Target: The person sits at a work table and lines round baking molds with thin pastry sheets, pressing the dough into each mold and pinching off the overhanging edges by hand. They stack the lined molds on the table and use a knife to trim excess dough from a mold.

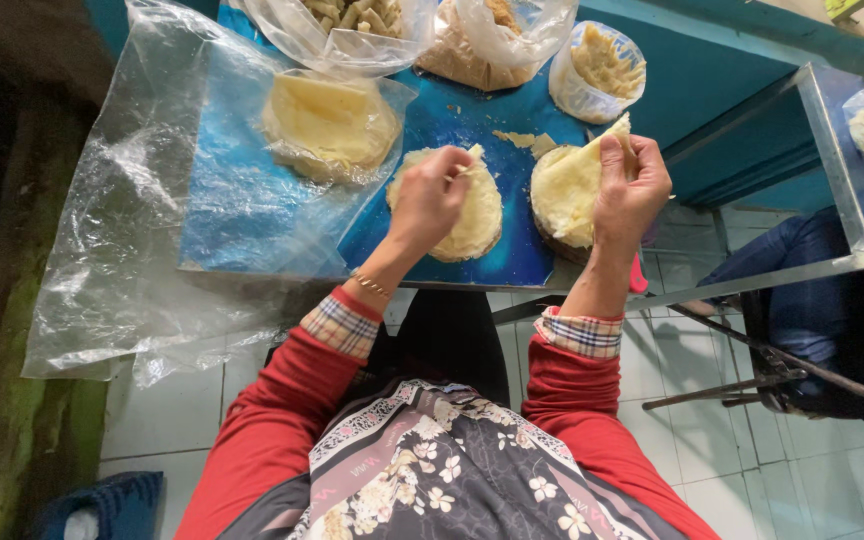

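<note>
— Looking down, I see my right hand point(630, 190) pinching a thin pale sheet point(577, 175), peeled up off the right stack point(559, 215) directly beneath.

— And the other?

— My left hand point(430, 195) pinches a small scrap over the left stack point(472, 215), just beside.

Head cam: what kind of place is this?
Probably a small home or market food-prep spot, not a factory. A low blue table holds stacks of thin pale wrappers, clear plastic bags of food sit at its far edge, and the floor is tiled.
</note>
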{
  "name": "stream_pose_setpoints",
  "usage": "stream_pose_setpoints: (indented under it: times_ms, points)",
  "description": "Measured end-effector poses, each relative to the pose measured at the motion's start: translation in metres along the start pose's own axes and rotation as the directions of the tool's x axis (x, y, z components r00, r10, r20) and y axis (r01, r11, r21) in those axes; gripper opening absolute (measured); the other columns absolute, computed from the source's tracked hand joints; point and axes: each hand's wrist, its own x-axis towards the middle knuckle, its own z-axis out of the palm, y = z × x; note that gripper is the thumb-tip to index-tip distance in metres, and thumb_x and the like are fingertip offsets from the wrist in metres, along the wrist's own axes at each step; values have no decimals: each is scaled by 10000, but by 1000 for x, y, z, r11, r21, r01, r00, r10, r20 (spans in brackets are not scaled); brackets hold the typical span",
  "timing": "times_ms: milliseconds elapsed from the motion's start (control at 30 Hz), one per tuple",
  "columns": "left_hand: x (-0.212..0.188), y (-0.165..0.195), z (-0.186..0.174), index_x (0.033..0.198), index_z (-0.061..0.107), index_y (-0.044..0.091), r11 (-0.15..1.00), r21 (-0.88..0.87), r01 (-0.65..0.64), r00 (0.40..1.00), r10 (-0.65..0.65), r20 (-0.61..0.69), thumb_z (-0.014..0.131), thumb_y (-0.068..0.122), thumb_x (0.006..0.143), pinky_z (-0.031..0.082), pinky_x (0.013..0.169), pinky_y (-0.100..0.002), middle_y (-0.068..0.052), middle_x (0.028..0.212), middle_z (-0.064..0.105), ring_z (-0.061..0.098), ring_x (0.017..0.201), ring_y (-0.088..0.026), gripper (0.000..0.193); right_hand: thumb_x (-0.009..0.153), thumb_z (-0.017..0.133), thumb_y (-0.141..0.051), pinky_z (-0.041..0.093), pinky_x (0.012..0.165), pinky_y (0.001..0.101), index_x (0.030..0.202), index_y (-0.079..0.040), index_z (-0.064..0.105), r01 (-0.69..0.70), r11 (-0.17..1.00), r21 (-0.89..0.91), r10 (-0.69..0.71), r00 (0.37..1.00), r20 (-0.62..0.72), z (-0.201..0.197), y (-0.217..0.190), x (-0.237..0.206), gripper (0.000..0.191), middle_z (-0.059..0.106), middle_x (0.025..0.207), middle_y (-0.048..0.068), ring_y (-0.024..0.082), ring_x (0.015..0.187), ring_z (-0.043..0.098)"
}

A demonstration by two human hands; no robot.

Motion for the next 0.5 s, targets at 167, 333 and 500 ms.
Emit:
stream_pose_setpoints:
  times_ms: [167,333,500]
  points:
    - [21,28,21,981,690,33,983,56,-175,974,165,154,639,15,881,560,726,-402,-156,919,709,704,833,-318,113,1029,775,-173,478,720,211,1001,3,683,-20,997,68,18,999,29,-1,-12,-9,201,647,868,-39,40,797,547]
    - [35,41,26,957,676,29,951,75,-299,936,278,216,622,4,859,537,769,-464,-172,924,696,681,876,-371,114,1022,776,-166,458,696,206,1001,3,679,-32,994,106,29,999,30,-2,-6,-4,197,640,858,-44,34,775,535]
    - [44,41,16,953,668,35,909,176,-379,902,320,291,611,17,862,525,775,-501,-180,917,693,670,908,-405,109,1042,765,-162,474,703,218,1034,11,681,66,996,58,-68,997,39,9,-4,8,192,637,877,-47,39,789,539]
